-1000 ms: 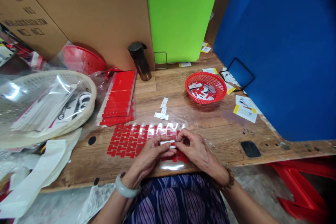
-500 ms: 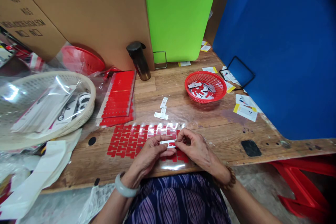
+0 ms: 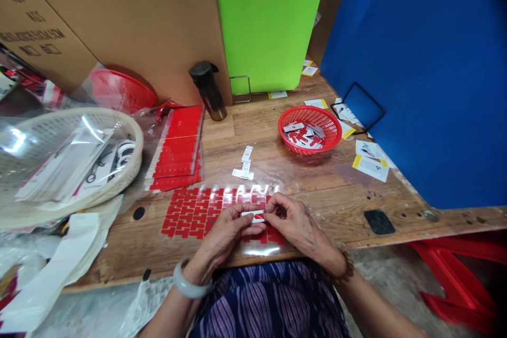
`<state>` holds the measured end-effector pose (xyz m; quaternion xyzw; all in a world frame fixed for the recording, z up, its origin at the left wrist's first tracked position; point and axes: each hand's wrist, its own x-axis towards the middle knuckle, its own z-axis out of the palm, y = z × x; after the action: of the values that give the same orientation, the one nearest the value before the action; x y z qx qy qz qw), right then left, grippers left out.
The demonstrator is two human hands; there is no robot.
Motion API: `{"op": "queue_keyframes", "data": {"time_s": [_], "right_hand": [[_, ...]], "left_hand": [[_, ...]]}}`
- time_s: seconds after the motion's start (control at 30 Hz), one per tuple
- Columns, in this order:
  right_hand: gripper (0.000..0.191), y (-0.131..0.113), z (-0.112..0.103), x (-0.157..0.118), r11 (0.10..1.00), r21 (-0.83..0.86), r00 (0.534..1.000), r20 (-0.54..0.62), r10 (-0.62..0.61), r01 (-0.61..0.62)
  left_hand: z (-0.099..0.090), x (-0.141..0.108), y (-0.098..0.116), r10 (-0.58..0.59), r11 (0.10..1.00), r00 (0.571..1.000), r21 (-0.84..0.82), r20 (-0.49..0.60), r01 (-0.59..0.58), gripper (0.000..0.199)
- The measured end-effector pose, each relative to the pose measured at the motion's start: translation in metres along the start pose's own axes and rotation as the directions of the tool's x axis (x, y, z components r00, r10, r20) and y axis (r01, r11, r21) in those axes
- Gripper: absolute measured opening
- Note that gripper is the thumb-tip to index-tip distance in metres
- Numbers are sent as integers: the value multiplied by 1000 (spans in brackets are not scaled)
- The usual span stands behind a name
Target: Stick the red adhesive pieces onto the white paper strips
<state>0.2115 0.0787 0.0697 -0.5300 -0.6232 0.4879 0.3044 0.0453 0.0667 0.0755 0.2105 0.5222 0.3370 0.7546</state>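
Note:
My left hand (image 3: pixel 228 226) is closed on a small white strip (image 3: pixel 249 214), held between thumb and fingers above the table's front edge. A red sticker (image 3: pixel 259 216) lies along the strip's right part. At that end my right hand (image 3: pixel 292 222) is closed, thumb and forefinger pinching the red sticker; its fingertips partly hide it. Under both hands spreads a clear sheet of red T-shaped stickers (image 3: pixel 201 212), its middle covered by the hands. Several small white strips (image 3: pixel 246 163) lie just beyond the sheet.
A red basket (image 3: pixel 336 134) with white and red pieces stands right of centre. Stacked red sticker sheets (image 3: pixel 178 140), a dark bottle (image 3: pixel 209 92) and a large cream basket (image 3: pixel 137 161) are at the left. Green (image 3: pixel 269 21) and blue (image 3: pixel 415 79) panels rise behind, beside loose cards (image 3: pixel 372 169).
Both hands stay almost in place around the white strip. The red sticker on it looks slightly narrower than before, and the view has shifted a little.

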Motion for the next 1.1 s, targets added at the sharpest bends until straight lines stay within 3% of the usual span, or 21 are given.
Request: {"op": "queue_keyframes", "data": {"time_s": [0.3, 0.67, 0.9, 1.1], "right_hand": [[8, 0, 2, 0, 1000, 22, 1000, 22, 20, -21], [11, -7, 3, -5, 994, 79, 997, 0, 75, -74], [12, -7, 4, -5, 999, 37, 996, -85, 16, -13], [11, -3, 3, -5, 995, 89, 999, -31, 44, -41]], "left_hand": [[0, 2, -6, 36, 998, 999, 53, -30, -35, 35], [0, 4, -6, 170, 976, 981, 155, -98, -153, 33], [1, 4, -4, 146, 977, 986, 170, -85, -130, 33], [1, 4, -5, 131, 982, 989, 144, -70, -120, 35]]}}
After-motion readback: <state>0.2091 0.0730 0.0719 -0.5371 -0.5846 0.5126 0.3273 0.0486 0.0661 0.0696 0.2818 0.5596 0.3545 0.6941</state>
